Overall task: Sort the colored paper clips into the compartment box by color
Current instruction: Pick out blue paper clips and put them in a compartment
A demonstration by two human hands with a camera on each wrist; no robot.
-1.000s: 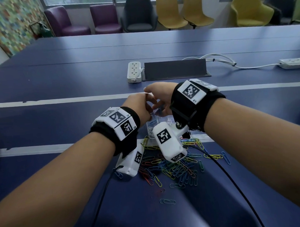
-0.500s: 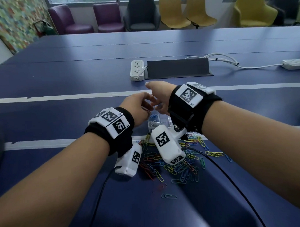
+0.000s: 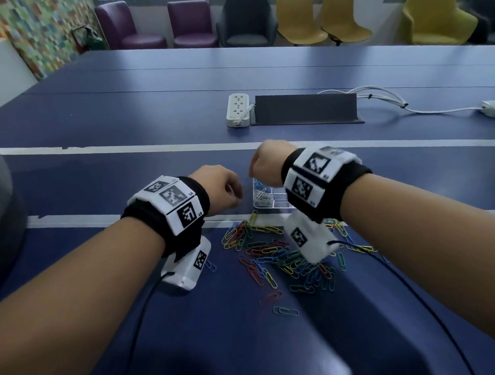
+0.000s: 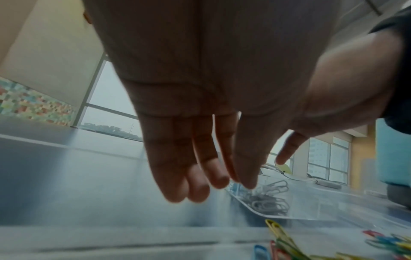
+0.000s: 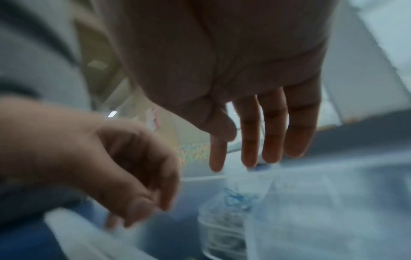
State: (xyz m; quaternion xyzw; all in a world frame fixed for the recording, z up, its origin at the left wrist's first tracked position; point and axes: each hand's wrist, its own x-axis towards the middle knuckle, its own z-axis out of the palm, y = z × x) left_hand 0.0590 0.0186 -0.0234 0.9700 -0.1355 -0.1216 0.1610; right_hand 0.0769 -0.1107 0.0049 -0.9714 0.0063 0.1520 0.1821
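Head view: both hands hover over a blue desk (image 3: 126, 113), above and beside a clear compartment box (image 3: 269, 206). The left hand (image 3: 217, 189) hangs just left of the box; in the left wrist view its fingers (image 4: 173, 176) stretch out nearly straight and close together, with nothing between them. The right hand (image 3: 268, 161) is raised over the box; in the blurred right wrist view its fingers (image 5: 272, 133) point down, loosely extended, and hold nothing visible.

The box stands on the desk just beyond a loose pile of clips (image 3: 285, 256). Its near left compartment holds white clips (image 3: 262, 196); the compartment behind that holds blue clips (image 3: 258, 183). The rest of the box is hidden by the right wrist.

The pile lies nearer the person than the box, between the two forearms: yellow, blue, red and green clips, overlapping. A few strays lie apart at its near edge, among them a single blue clip (image 3: 285, 311).

Farther back on the desk lie a white power strip (image 3: 238, 109) and a dark cable hatch (image 3: 305, 109), touching side by side. Chairs (image 3: 299, 20) line the far wall.
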